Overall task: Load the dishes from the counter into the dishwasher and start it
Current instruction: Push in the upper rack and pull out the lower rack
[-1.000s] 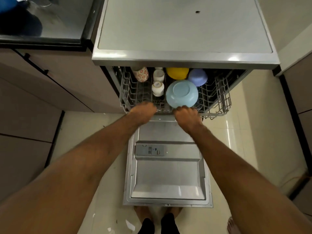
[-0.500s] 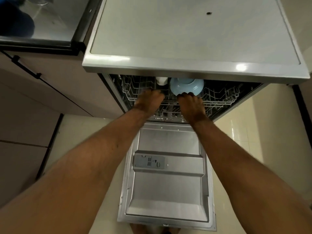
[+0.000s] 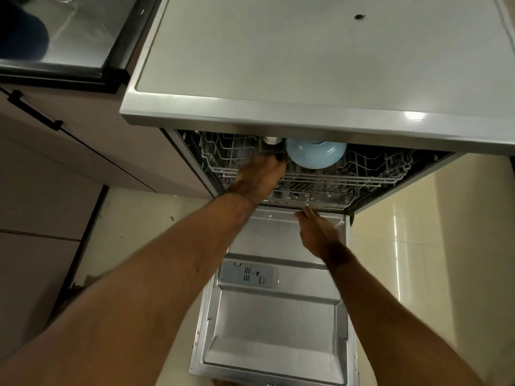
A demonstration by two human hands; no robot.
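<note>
Far left, top corner: dark glossy counter (image 3: 64,37), and under it a cabinet front (image 3: 83,151) w/ a black bar handle (image 3: 34,112). Next over is the dishwasher (image 3: 306,59), flat grey top, w/ a small dark speck (image 3: 361,16) twd its back right. Below that top the tub is open and the upper rack (image 3: 370,174) sits nearly all the way in. My left hand (image 3: 259,176) is at the rack's front edge, left of centre, back of hand up. The fingers are blurred and out of sight, so I can't tell if they're hooked on the wire or just flat against it. Just right of that hand, in the rack: a white cup (image 3: 271,140), only a bit showing under the top, and beside it a pale blue bowl (image 3: 315,156), its outside facing me. My right hand (image 3: 317,232) is lower, over the hinge end of the dropped door (image 3: 278,324), fingers (image 3: 303,214) loose and fairly straight, gripping nothing, tips near the tub's bottom lip. Detergent dispenser (image 3: 246,275) is on the door's inner face, btw my forearms. Cream floor tiles (image 3: 432,232) at right.
</note>
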